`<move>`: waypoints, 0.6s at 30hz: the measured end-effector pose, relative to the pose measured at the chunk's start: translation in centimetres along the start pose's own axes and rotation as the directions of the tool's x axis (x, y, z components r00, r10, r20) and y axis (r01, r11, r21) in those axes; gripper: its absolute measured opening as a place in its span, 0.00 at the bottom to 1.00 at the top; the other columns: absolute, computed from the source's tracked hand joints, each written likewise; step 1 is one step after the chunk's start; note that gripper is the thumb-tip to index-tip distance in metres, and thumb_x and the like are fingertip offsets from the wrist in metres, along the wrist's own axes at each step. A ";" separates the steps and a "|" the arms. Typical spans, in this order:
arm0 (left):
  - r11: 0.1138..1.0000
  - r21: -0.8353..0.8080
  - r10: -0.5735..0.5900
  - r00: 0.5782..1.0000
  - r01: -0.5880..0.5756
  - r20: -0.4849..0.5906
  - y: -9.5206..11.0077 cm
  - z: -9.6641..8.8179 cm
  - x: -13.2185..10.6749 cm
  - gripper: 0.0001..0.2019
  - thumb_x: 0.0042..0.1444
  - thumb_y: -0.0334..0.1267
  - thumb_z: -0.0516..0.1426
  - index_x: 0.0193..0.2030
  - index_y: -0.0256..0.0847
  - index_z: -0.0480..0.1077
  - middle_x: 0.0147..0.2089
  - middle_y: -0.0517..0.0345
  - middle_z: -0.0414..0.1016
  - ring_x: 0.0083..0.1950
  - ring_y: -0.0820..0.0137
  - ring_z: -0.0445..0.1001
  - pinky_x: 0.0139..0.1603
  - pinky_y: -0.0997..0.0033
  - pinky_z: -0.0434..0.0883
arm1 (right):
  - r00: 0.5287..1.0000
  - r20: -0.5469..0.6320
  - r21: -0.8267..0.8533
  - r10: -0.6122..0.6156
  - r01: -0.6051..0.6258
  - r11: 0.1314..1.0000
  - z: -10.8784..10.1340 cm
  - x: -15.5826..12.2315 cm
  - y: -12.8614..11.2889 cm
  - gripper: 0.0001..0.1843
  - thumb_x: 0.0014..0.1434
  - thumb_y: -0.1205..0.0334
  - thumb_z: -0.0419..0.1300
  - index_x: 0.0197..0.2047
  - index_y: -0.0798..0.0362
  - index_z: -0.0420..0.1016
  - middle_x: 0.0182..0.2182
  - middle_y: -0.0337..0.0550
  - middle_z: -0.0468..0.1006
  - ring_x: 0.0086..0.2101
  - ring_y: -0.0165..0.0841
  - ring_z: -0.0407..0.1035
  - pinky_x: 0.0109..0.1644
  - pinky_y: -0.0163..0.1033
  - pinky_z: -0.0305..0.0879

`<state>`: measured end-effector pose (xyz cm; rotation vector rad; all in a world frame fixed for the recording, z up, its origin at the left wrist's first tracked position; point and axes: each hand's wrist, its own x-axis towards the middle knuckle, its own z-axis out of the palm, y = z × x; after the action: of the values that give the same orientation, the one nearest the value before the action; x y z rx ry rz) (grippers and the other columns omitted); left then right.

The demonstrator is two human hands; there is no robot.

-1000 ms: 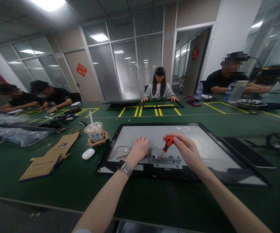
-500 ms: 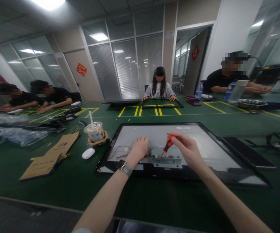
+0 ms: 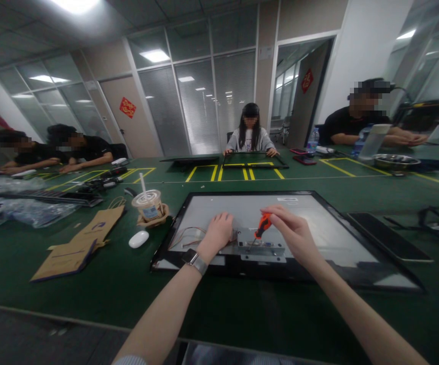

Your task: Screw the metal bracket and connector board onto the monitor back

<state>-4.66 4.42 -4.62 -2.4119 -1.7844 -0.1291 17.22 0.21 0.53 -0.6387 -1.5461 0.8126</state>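
A large flat display panel [image 3: 303,213] with a black frame lies back side up before me. Near its front edge sits a metal bracket [image 3: 280,252] with a small circuit board on it. My right hand [image 3: 293,228] grips an orange and black screwdriver [image 3: 264,224], tilted, with its tip down at the bracket's left part. At the bracket's left end, my left hand [image 3: 218,234] is closed with bent fingers against it; the fingertips are partly hidden. Thin wires [image 3: 189,235] run over the panel to the left of this hand.
Left of the panel are a drink cup [image 3: 148,209] in a cardboard holder, a white mouse [image 3: 138,239] and a paper bag [image 3: 78,248]. A dark flat slab [image 3: 389,235] lies to the right. Across the table a person [image 3: 250,134] holds a black frame [image 3: 255,165].
The screwdriver and my right hand have shifted very slightly. My left hand stays at the bracket, and the panel lies as before.
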 end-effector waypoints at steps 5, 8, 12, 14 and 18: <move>1.000 -0.007 -0.002 1.000 0.002 0.007 0.0 0.1 0.1 0.17 0.61 0.27 0.56 0.56 0.36 0.65 0.59 0.43 0.71 0.60 0.59 0.71 0.60 0.62 0.68 | 1.000 0.029 -0.064 0.002 0.000 0.998 -0.1 0.0 -0.1 0.15 0.65 0.53 0.61 0.47 0.48 0.85 0.41 0.46 0.81 0.41 0.38 0.76 0.44 0.42 0.74; 1.000 -0.001 0.000 1.000 0.000 0.016 0.0 0.0 0.1 0.18 0.59 0.27 0.57 0.56 0.36 0.65 0.59 0.43 0.71 0.59 0.59 0.71 0.59 0.62 0.68 | 0.999 0.038 -0.090 0.010 -0.006 0.996 0.0 -0.1 -0.1 0.15 0.64 0.53 0.62 0.48 0.49 0.85 0.40 0.46 0.81 0.39 0.37 0.76 0.43 0.42 0.75; 1.000 -0.003 -0.001 1.000 0.001 0.006 0.0 0.0 0.0 0.19 0.59 0.29 0.58 0.58 0.36 0.64 0.59 0.43 0.71 0.60 0.59 0.70 0.60 0.62 0.67 | 0.998 0.065 -0.054 0.020 -0.017 0.998 0.2 -0.1 0.0 0.14 0.60 0.55 0.66 0.48 0.48 0.84 0.40 0.45 0.82 0.39 0.37 0.77 0.46 0.44 0.77; 1.000 -0.001 -0.005 1.000 0.005 0.007 0.0 0.1 0.1 0.18 0.60 0.29 0.58 0.57 0.37 0.64 0.58 0.43 0.71 0.59 0.59 0.71 0.60 0.62 0.68 | 0.997 0.073 -0.029 0.033 -0.031 0.999 0.3 -0.1 0.0 0.14 0.58 0.57 0.67 0.48 0.48 0.84 0.41 0.44 0.81 0.39 0.37 0.78 0.48 0.45 0.77; 1.000 0.005 0.001 1.000 -0.001 -0.001 0.0 0.3 0.2 0.16 0.62 0.29 0.56 0.57 0.36 0.65 0.58 0.42 0.71 0.59 0.59 0.71 0.59 0.61 0.68 | 0.997 0.070 -0.021 0.040 -0.039 0.999 0.3 -0.1 0.1 0.14 0.58 0.57 0.67 0.48 0.49 0.83 0.41 0.45 0.81 0.39 0.37 0.78 0.48 0.45 0.78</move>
<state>-4.63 4.69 -4.90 -2.4093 -1.7807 -0.1260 16.95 0.15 0.36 -0.6624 -1.6115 0.8587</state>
